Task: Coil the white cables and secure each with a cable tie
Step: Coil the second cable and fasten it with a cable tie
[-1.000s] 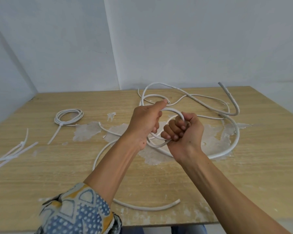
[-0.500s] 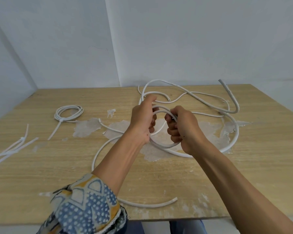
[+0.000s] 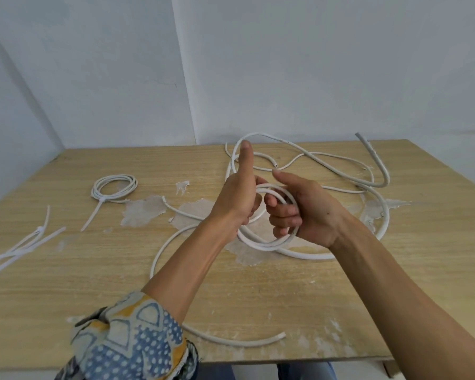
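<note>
Head camera is looking down over both forearms at a wooden tabletop [image 3: 66,270] with pale scuffed patches, and the action is right in the middle. The left hand [image 3: 237,207] is gripping the near-left side of a small loop in the thick white cable [image 3: 266,244], its fingers [image 3: 255,202] curling round the strand while the thumb [image 3: 246,157] is sticking straight up. The right hand [image 3: 307,215] is reaching in from the other side, its fingers [image 3: 284,218] hooking through the loop and closing round the turns, thumb pointing across toward the left hand. That loop is hanging just above the tabletop between the two hands. The rest of the thick cable is trailing off right in a wide arc, one end rising at the far right and the other lying near the front edge. A thinner white cable [image 3: 316,154] is sprawling behind the hands. Far left, a tied coil [image 3: 114,187] is sitting flat, and loose white strands [image 3: 17,250] are lying at the left edge. A patterned sleeve [image 3: 132,341] is covering the left upper arm.
</note>
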